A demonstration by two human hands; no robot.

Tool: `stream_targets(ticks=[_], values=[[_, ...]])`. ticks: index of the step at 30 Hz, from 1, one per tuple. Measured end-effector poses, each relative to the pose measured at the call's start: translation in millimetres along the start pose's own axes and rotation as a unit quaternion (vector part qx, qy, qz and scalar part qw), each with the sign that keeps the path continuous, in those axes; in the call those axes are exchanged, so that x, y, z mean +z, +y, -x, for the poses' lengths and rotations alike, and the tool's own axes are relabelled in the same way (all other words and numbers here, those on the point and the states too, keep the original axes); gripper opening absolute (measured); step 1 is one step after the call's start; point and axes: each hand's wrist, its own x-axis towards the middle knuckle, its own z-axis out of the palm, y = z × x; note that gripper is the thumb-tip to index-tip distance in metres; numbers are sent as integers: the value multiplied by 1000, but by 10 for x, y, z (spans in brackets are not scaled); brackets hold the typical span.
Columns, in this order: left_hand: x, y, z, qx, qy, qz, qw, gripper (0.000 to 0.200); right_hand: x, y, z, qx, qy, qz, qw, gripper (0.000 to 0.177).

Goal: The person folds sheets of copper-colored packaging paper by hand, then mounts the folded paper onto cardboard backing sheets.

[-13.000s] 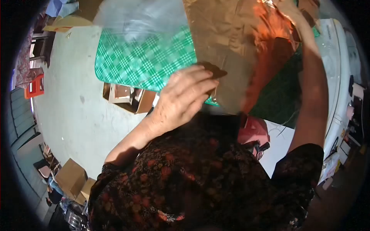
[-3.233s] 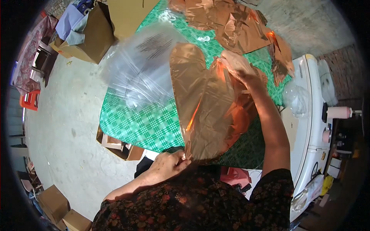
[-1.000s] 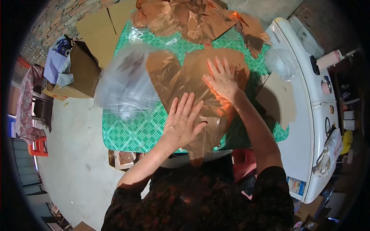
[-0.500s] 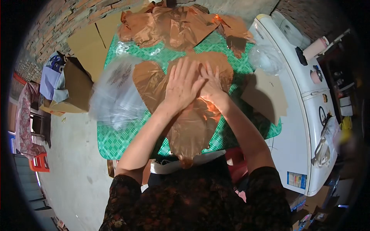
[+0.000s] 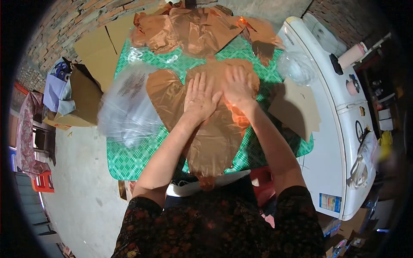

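Observation:
A flat, copper-coloured foil balloon (image 5: 215,144) lies across the middle of the table, its narrow tail hanging over the near edge. Palm down on it, towards the left of its upper part, rests my left hand (image 5: 199,96), fingers stretched out. My right hand (image 5: 238,88) is also laid on the foil, slightly blurred, with its fingers extended. Neither hand grips anything. To the left is a stack of clear plastic bags (image 5: 133,103) with printing on it, beside the balloon's left lobe.
More copper foil balloons (image 5: 200,34) are heaped at the back of the green checked table (image 5: 124,161). A cardboard sheet (image 5: 294,107) and a crumpled clear bag (image 5: 297,68) lie right, against a white fridge (image 5: 331,142). An open carton (image 5: 86,94) stands left on the floor.
My hands have slid apart over the foil: the left a little down, the right slightly to the right. Earlier they were touching; now a gap shows between them.

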Motion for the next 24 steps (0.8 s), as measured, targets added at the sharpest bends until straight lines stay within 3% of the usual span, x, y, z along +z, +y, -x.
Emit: stream_targets(ticks=[3, 6, 9, 12, 15, 16, 19, 20, 23, 24], values=[[-59, 55, 15, -8, -13, -24, 1000, 70, 56, 238, -146, 22, 160, 31, 986, 53], [-77, 55, 22, -6, -1, -19, 1000, 70, 138, 429, -300, 46, 215, 129, 967, 48], [-59, 61, 30, -7, 7, -16, 1000, 69, -430, 303, -309, 100, -61, 175, 978, 71], [-4, 45, 22, -9, 24, -16, 1000, 68, -430, 432, -240, -11, 109, 197, 974, 62], [-29, 56, 21, -15, 0, -35, 999, 70, -1044, 374, 48, -48, 178, 143, 972, 55], [-46, 63, 12, -14, -1, -31, 999, 70, -1267, 438, 179, -66, 247, 147, 955, 50], [-6, 22, 19, 0, 11, -38, 999, 68, -1922, 1097, 562, 9, 206, 226, 952, 47], [11, 2, 13, 6, 15, -38, 999, 67, -2208, 1305, 705, 95, 169, 220, 956, 43], [8, 21, -1, 18, 17, -53, 998, 66, -2665, 2426, 1392, 190, 214, 331, 899, 42], [-4, 18, -3, 16, 16, -64, 998, 65, -2901, 2650, 1630, 253, 188, 343, 885, 39]])
